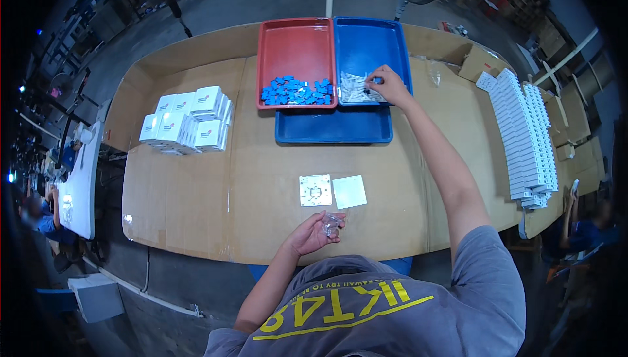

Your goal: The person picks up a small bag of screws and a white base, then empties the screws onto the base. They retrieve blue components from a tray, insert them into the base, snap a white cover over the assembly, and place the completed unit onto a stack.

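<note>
A crumpled clear plastic bag (331,224) lies in my left hand (310,233), fingers curled round it, close to the table's near edge. Just beyond that hand are two square white plates (315,190), side by side; the left one has cut-outs, while the right one (349,191) looks plain. My right hand (387,85) reaches into the blue tray (369,43), over a heap of small whitish slim pieces (355,87). Its fingertips are pinched together; a dark blue spot shows between them, too small to name.
A red tray (296,46) with small blue parts (297,91) adjoins the blue one; another blue tray (333,126) sits in front. White boxes (186,120) are stacked at left, rows of white pieces (523,141) at right. Cardboard walls (190,46) rim the table. Other people work at both sides.
</note>
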